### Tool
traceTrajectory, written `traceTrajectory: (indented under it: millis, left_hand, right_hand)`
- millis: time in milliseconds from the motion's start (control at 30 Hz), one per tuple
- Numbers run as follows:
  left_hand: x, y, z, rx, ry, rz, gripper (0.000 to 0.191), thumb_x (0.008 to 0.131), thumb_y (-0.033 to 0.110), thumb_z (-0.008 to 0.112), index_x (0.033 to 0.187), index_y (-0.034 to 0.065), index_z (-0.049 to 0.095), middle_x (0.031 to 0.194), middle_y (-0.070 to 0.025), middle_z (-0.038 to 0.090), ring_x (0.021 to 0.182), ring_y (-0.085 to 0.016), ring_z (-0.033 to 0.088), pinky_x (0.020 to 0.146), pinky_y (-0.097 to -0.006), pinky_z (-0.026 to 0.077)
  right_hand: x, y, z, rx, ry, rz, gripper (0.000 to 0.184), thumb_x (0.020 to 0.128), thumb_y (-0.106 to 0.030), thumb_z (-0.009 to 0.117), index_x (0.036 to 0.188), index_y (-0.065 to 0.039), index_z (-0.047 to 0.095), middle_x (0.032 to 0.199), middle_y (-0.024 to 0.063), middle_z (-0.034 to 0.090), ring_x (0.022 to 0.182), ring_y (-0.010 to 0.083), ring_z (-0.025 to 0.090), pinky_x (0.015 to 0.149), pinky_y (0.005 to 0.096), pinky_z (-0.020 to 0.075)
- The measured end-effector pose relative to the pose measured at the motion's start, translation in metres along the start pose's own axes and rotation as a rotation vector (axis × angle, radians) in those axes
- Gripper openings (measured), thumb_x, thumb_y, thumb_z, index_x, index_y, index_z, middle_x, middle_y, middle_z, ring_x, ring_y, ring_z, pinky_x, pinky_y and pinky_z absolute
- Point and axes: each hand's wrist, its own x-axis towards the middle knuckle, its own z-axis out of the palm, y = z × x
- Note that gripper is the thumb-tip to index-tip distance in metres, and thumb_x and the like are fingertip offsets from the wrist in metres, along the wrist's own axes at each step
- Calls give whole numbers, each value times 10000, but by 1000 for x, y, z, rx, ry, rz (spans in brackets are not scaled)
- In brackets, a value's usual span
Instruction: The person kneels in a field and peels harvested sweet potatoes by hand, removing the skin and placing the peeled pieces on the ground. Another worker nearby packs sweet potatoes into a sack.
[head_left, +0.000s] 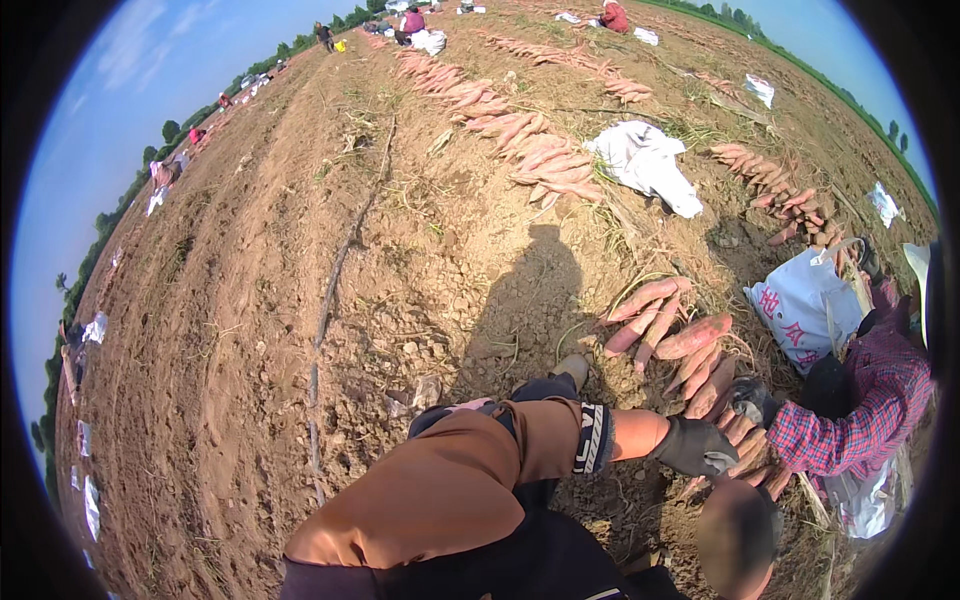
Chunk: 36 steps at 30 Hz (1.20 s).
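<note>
My left hand (688, 445), in a dark work glove, reaches into a row of sweet potatoes (739, 442) at the lower right. Its fingers bend down at the near side of the row; whether they grip a root cannot be told. A blurred patch covers most of my right hand (741, 526), below the left one by the row's near end, so its fingers are hidden. Just beyond my left hand, a co-worker's gloved hand (752, 401) touches the same row. Larger pinkish sweet potatoes (694, 336) lie fanned out on the soil ahead.
The co-worker in a plaid sleeve (847, 420) crouches close at right, beside a white printed sack (806, 307). Another white sack (645, 161) lies ahead, near a long sweet potato row (544, 154). A thin dark hose (337, 277) runs along the soil at left. Other people work farther off.
</note>
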Motion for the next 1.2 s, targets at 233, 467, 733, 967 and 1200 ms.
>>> traceTrajectory:
  millis: [233,467,733,967,1200]
  left_hand:
    - [12,-28,-1,301,-383,-183,316,845,309,581,1074,97,631,995,-171,672,966,-361,638,837,-463,492]
    - [6,-31,-2,441,-807,-427,706,784,505,699,1332,110,493,1228,-163,619,1152,-348,583,975,-447,451]
    - [21,-38,-22,224,-74,-379,649,842,325,720,1359,18,473,1148,-251,636,1058,-352,632,898,-409,498]
    - [25,-23,-17,-710,-19,-474,367,934,149,649,1244,-30,567,919,-35,629,830,-133,599,742,-299,505]
    - [30,11,-8,-1119,-230,-516,510,998,346,521,1360,-12,492,924,-63,619,819,-170,612,752,-323,517]
  right_hand:
    - [29,30,76,85,-440,-110,201,828,-137,638,1010,-51,648,805,188,669,778,384,663,665,433,509]
    - [44,35,49,247,-226,-126,127,834,-94,657,943,-29,652,786,177,638,707,346,625,646,389,491]
    - [47,70,-21,1257,338,70,298,919,-140,544,1144,56,558,842,67,624,530,34,484,427,164,355]
    - [53,70,-12,1246,328,189,501,975,-172,538,1399,19,353,1131,126,617,833,138,657,615,228,523]
    - [62,69,28,1715,179,246,271,989,-163,553,1239,-62,525,1106,59,628,1011,193,628,850,348,522]
